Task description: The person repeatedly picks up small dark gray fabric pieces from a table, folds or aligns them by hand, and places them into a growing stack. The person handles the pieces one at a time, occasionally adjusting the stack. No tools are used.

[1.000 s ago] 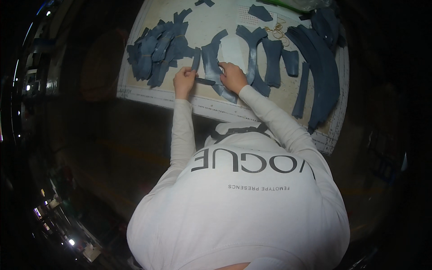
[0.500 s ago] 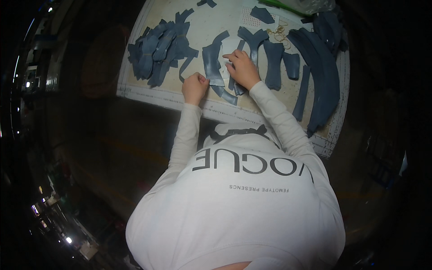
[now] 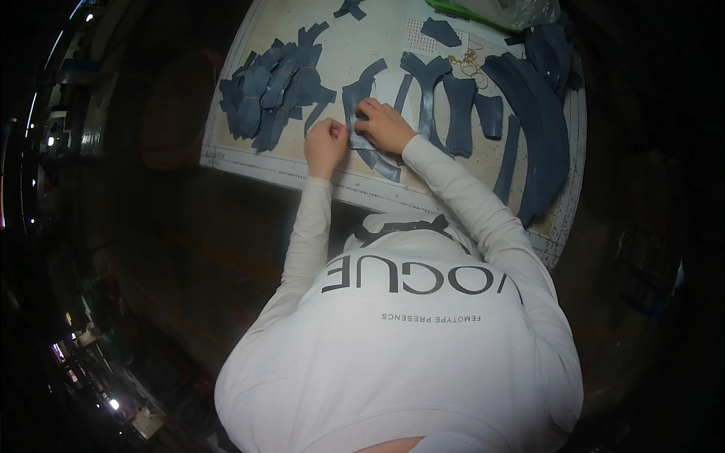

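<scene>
One right hand (image 3: 387,127), half-curled, on blue piece (image 3: 359,90)

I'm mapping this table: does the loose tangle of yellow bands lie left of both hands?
No, the yellow tangle lies to the right of the left hand and the right hand.
</scene>
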